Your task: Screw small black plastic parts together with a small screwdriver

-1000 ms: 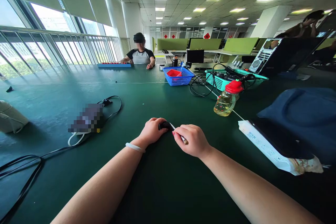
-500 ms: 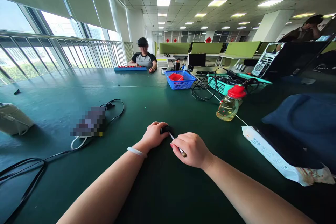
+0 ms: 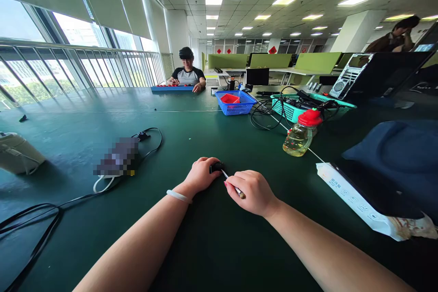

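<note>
My left hand (image 3: 201,174) rests on the dark green table (image 3: 212,246), its fingers closed over a small black object (image 3: 216,166). My right hand (image 3: 251,191) is closed in a pinch on a thin silver tool with a brown end (image 3: 233,186). The tool's tip touches the black object. The two hands sit close together near the table's middle, with a white band on my left wrist.
A bottle of yellow liquid with a red cap (image 3: 300,136), a blue basket (image 3: 236,102), a teal basket with cables (image 3: 294,106), a white packet (image 3: 356,200), a dark blue cushion (image 3: 400,155), black cables (image 3: 30,223). Another person (image 3: 187,73) sits at the far end.
Both hands keep their grip and stay together. The view has shifted slightly; the hands have barely moved.
</note>
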`<state>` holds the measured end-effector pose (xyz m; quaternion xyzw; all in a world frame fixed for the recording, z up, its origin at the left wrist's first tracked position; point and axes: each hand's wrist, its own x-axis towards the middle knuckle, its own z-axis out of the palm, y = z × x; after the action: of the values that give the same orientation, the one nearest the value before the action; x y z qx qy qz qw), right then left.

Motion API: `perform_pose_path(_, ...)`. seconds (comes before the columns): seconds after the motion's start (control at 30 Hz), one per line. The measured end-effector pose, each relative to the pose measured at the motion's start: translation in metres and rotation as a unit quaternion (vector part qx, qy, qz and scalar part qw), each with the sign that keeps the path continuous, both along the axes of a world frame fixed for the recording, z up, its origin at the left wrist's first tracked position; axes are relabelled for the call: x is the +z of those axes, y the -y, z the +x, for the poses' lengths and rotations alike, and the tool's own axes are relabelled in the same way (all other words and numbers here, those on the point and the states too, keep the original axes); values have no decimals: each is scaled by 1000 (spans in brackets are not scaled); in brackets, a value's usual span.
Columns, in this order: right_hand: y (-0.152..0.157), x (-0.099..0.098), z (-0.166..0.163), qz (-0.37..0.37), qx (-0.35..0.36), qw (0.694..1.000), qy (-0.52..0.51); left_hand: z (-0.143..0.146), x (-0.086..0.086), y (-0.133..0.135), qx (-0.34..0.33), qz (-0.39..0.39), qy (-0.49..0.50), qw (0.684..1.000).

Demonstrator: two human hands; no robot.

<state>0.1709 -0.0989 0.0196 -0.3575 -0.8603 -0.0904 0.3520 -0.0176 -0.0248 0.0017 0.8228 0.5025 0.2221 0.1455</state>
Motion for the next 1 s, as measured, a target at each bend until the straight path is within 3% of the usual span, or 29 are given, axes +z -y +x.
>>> perform_pose_path(0.57,0,3,1,-3,-34,999,-9,0,-1,-1,16,-3,-5,1000)
perform_pose_path(0.7,-6,0,5,-61,-44,994,-78,0,0,-1,17,-9,-4,1000)
perform_pose_path(0.87,-26,-11,16,-164,-45,953,-250,1,2,0,9,-11,-2,1000)
perform_pose_path(1.0,-42,-21,24,-272,-77,871,-402,1,4,2,0,-14,-7,1000)
